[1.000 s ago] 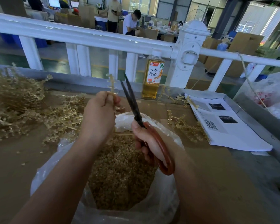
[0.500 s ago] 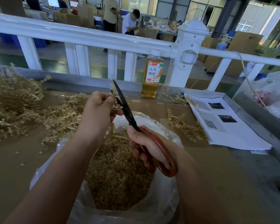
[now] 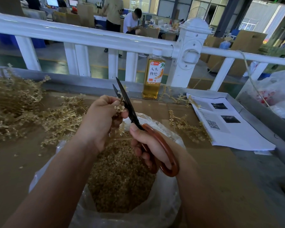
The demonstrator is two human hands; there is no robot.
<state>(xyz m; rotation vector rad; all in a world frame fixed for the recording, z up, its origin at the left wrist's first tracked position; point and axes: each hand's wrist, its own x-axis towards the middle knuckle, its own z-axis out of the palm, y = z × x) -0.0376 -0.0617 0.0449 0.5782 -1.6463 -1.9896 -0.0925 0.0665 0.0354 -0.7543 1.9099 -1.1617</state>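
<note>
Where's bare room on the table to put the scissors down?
For the scissors, two bare patches of table: near left, between the pile and the bag, a few crumbs only; and near right, between the bag and the papers. Crowded: far left under the pile, and sprigs between bag, papers and bottle.

Red-handled scissors (image 3: 135,118), blades parted, straddle an upright tan plastic sprig (image 3: 119,107).

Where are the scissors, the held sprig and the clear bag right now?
Scissors (image 3: 130,109): head view, on the dark blade.
Sprig (image 3: 119,107): head view, on the beaded tip pinched by the left hand (image 3: 104,119).
Clear bag (image 3: 165,201): head view, on its right wall.
</note>
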